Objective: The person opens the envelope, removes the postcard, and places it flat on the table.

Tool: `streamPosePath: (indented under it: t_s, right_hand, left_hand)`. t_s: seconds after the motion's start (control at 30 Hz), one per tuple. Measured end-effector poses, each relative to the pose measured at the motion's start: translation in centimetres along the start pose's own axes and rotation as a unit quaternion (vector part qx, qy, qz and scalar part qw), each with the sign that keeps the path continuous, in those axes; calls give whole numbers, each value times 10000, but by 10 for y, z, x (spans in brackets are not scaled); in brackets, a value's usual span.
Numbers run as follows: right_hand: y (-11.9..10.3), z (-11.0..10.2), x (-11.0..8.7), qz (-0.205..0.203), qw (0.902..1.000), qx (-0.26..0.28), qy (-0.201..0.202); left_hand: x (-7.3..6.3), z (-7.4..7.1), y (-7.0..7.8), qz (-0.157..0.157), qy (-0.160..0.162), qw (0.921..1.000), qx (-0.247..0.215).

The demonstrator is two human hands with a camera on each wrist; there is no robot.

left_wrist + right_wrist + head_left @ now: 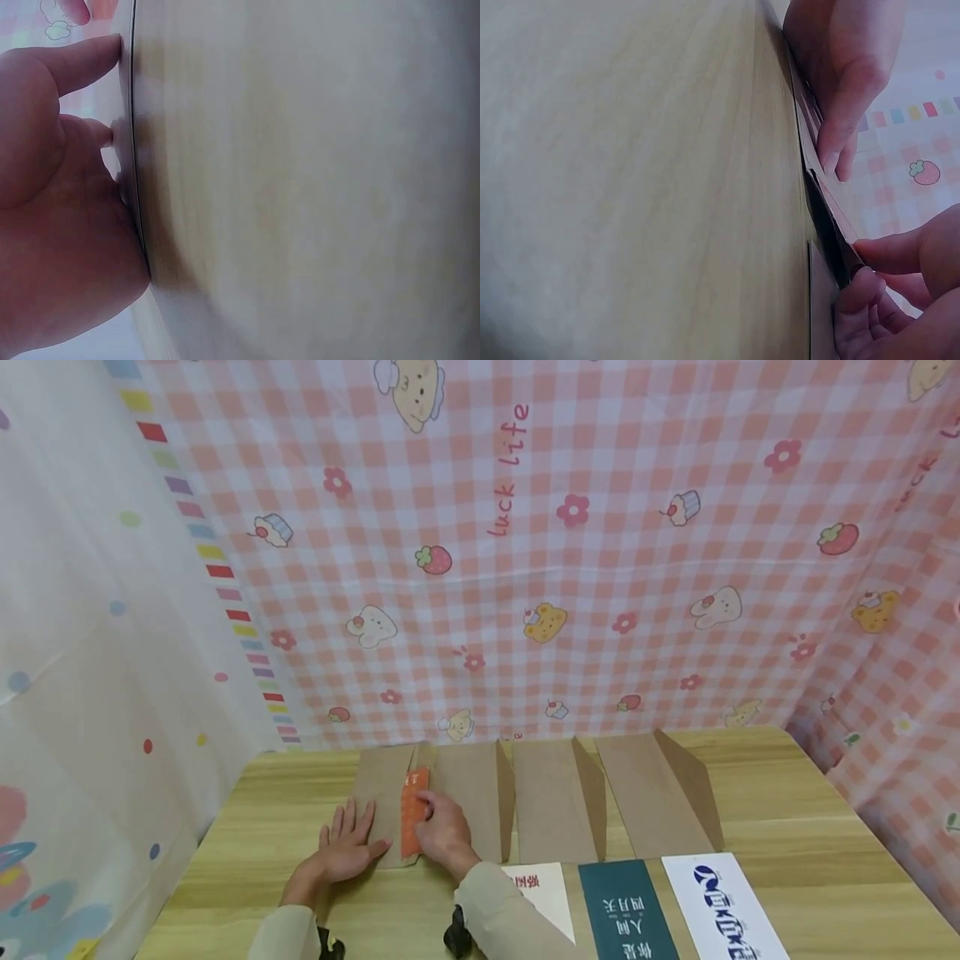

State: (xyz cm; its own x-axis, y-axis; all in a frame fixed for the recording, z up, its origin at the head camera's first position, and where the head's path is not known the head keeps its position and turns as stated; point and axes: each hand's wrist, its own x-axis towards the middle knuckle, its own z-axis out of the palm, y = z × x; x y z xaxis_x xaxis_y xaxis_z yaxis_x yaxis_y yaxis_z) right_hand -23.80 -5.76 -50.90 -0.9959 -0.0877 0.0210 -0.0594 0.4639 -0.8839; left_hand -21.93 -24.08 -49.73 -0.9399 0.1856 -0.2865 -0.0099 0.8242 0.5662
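Observation:
On the wooden table a brown kraft paper envelope lies leftmost in a row. An orange card sits along its opening on the right side, partly inside as far as I can see. My left hand rests flat with fingers spread on the envelope's left part, thumb toward the card. From the right, my right hand pinches the card's right edge between thumb and fingers. The right wrist view shows this pinch by the right hand at a thin edge. In the left wrist view, the left hand lies against the table.
Three more kraft envelopes, the nearest one, lie to the right with flaps raised. In front are a cream card partly under the right sleeve, a dark green card and a white card with blue lettering. A patterned curtain hangs behind.

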Motion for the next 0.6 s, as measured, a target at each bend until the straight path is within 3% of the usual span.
streamPosePath:
  t_s: [0.17, 0.33, 0.5, 0.6]
  right_hand:
    - [-1, -2, 1, -41, 10000, 43, -21]
    - [-2, -2, 1, -96, 9999, -81, 4]
    - [-3, -4, 1, -178, 9998, -43, -25]
    - [-3, -6, 1, -228, 9997, -36, -30]
  left_hand:
    - [0, -1, 1, -34, -14, 10000, 30]
    - [6, 3, -10, 31, 6, 10000, -49]
    - [0, 0, 2, -54, -10, 10000, 21]
    - [0, 0, -1, -15, 7, 10000, -60]
